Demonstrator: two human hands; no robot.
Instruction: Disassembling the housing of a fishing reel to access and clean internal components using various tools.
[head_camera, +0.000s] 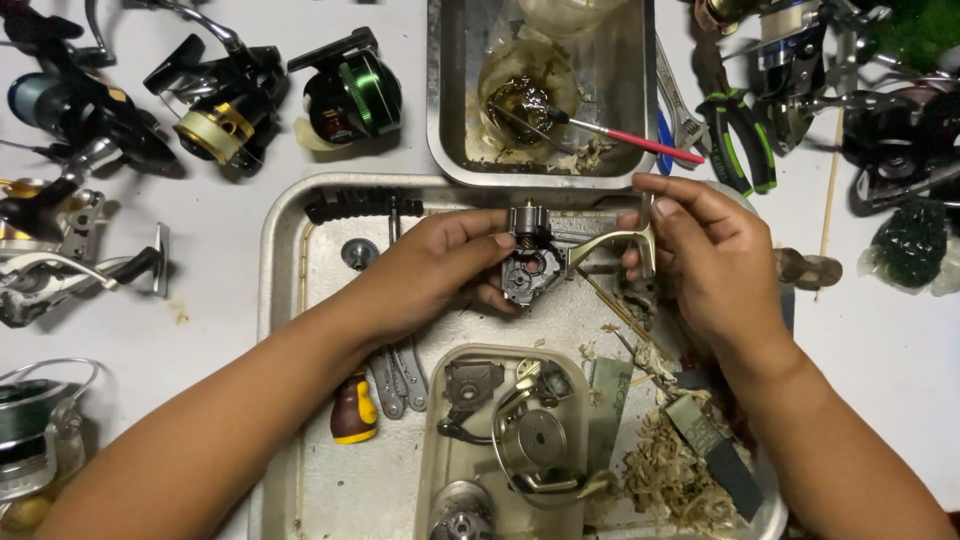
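Note:
My left hand (432, 268) grips the open grey body of a fishing reel (533, 262), gear side up, over a large metal tray (285, 250). My right hand (712, 258) pinches the reel's curved metal foot (622, 240) from the right. Both hands hold the same reel body just above the tray's middle.
A small clear tub (436, 440) holds reel parts near the front. A second metal tray (447, 95) behind contains a greasy cup (520, 95) and a red-handled brush (630, 138). Several whole reels lie at left and top right. Pliers (738, 135), a wrench, a yellow-handled tool (353, 408) and dirty shavings lie about.

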